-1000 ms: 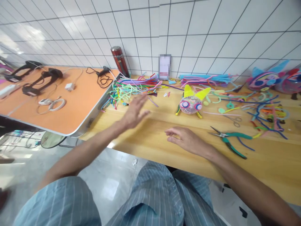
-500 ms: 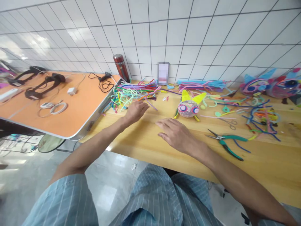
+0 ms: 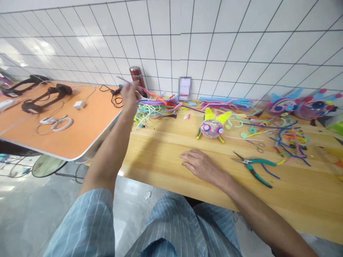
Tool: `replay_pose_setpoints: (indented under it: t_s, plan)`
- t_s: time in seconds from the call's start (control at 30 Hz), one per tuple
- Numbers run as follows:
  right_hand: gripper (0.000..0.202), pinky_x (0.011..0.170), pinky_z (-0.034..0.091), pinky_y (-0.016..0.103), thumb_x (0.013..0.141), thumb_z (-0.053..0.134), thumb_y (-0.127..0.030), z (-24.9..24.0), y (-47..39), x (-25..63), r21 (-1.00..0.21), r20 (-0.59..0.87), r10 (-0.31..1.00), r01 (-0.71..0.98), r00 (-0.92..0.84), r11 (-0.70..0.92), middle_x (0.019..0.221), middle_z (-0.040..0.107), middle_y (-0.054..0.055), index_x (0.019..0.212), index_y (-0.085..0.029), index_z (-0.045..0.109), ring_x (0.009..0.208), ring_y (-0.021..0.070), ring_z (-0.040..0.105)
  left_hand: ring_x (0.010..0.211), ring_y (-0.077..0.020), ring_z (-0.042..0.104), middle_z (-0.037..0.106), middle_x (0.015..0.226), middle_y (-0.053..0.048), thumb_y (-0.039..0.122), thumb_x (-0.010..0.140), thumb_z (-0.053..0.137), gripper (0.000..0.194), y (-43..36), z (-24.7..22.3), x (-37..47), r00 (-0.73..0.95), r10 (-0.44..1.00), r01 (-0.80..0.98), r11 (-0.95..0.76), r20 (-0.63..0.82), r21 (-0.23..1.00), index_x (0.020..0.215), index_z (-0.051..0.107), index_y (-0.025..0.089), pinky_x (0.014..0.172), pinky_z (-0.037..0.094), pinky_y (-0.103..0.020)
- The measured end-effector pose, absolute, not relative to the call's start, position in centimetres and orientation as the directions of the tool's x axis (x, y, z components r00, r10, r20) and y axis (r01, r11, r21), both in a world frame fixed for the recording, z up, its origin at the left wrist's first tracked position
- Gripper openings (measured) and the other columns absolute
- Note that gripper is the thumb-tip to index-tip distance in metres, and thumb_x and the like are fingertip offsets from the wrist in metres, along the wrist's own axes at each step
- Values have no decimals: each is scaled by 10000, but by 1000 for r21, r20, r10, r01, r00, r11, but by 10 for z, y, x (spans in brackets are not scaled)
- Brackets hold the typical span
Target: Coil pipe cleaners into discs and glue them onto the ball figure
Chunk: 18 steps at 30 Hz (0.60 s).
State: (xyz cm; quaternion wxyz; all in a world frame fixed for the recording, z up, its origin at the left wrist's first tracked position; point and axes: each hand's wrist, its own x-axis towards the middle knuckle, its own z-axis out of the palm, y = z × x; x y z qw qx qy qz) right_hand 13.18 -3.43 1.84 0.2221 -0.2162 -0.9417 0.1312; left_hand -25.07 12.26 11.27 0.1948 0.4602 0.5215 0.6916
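Note:
My left hand (image 3: 130, 96) is raised over the left end of the wooden table, its fingers closed. A thin purple pipe cleaner (image 3: 122, 79) sticks out of it to the upper left, and a reddish strand shows at its right; whether that is gripped too I cannot tell. Below and beside it lies a pile of coloured pipe cleaners (image 3: 158, 107). With fingers stretched out, my right hand (image 3: 198, 164) rests at the tabletop, holding nothing. Beyond it stands a round clear craft animal (image 3: 211, 129) with yellow ears and pink-and-blue eyes.
Green-handled pliers (image 3: 252, 162), scissors (image 3: 258, 145) and loose pipe cleaners (image 3: 286, 132) lie on the right. Two decorated balls (image 3: 284, 103) stand behind them. A red thermos (image 3: 136, 76) and a phone (image 3: 185, 88) are by the wall. An orange table (image 3: 88, 128) adjoins on the left.
My left hand has risen from the tabletop toward the upper left, with a purple pipe cleaner now showing above it. My right hand has come slightly nearer in view, its fingers still stretched.

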Motion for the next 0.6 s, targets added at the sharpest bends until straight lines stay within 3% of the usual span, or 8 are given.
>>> replay_pose_setpoints:
  t_s: [0.1, 0.23, 0.4, 0.6]
  plan:
    - [198, 1005, 631, 443, 1023, 646, -197, 13, -32, 133, -386, 355, 504, 368, -787, 846, 1154, 827, 97, 1176, -207, 771, 1095, 252, 781, 619, -67, 291, 377, 676, 80, 632, 1083, 442, 437, 123, 146, -293, -654, 650, 134, -404, 387, 905, 962, 486, 214, 595, 239, -237]
    - [217, 1026, 634, 448, 1028, 634, -222, 18, -29, 136, -411, 395, 518, 359, -758, 838, 1163, 829, 105, 1190, -215, 779, 1104, 254, 787, 551, -43, 308, 427, 730, 76, 494, 1091, 510, 283, 108, 146, -300, -775, 542, 68, -441, 326, 895, 1055, 561, 217, 539, 232, -251]
    - [233, 1017, 637, 441, 1051, 603, -267, 30, -30, 134, -399, 412, 520, 365, -748, 841, 1149, 831, 108, 1197, -217, 777, 1098, 257, 789, 506, -66, 406, 559, 720, 48, 582, 965, 651, 363, 93, 115, -276, -687, 620, 99, -436, 379, 894, 942, 648, 220, 476, 298, -268]
    - [231, 999, 642, 448, 1047, 607, -265, 35, -38, 132, -363, 421, 494, 358, -761, 860, 1153, 830, 116, 1189, -200, 777, 1090, 267, 789, 495, -77, 485, 664, 769, 15, 488, 888, 750, 270, 84, 112, -282, -622, 692, 81, -408, 366, 909, 866, 672, 231, 462, 335, -259]
